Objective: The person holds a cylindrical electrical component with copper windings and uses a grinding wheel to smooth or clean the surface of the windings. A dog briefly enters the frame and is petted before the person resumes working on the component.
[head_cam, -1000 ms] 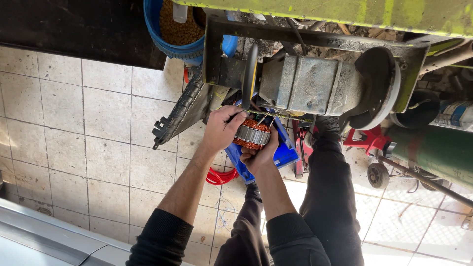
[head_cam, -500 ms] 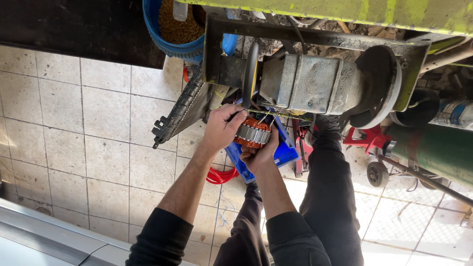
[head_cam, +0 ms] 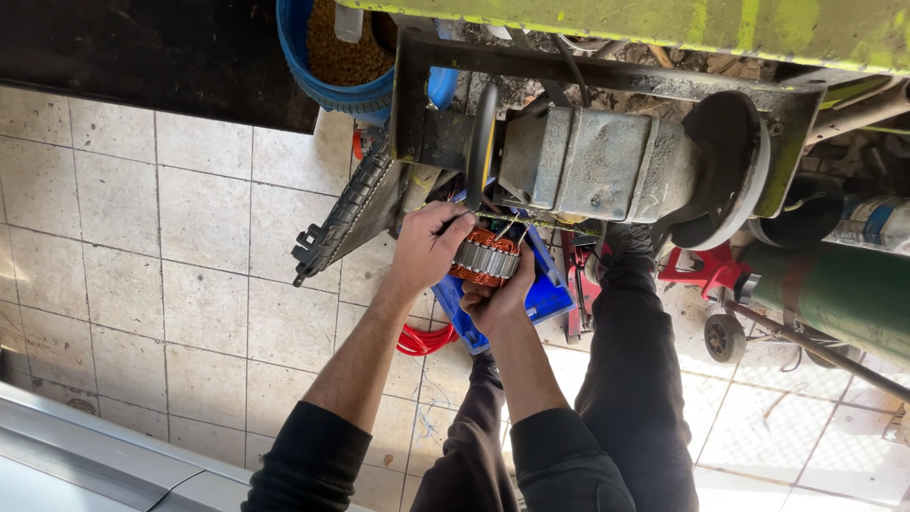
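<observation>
Both my hands hold a round stator (head_cam: 485,257) with copper windings and a grey steel core, up close to a grey bench machine (head_cam: 592,161). My left hand (head_cam: 427,245) grips its left side, fingers curled over the top edge. From below, my right hand (head_cam: 500,296) cups it. Thin copper wires lead from the windings up towards the machine. Under the stator lies a blue plastic bin (head_cam: 545,294).
A yellow-green bench edge (head_cam: 664,24) runs along the top. A blue bucket (head_cam: 327,57) holds brown pieces. A black finned part (head_cam: 341,213) hangs at left. A red jack (head_cam: 706,275) and green cylinder (head_cam: 834,289) stand at right, red hose (head_cam: 422,339) on the tiled floor.
Both hands stay on the stator in almost the same spot; the fingers have shifted slightly around it.
</observation>
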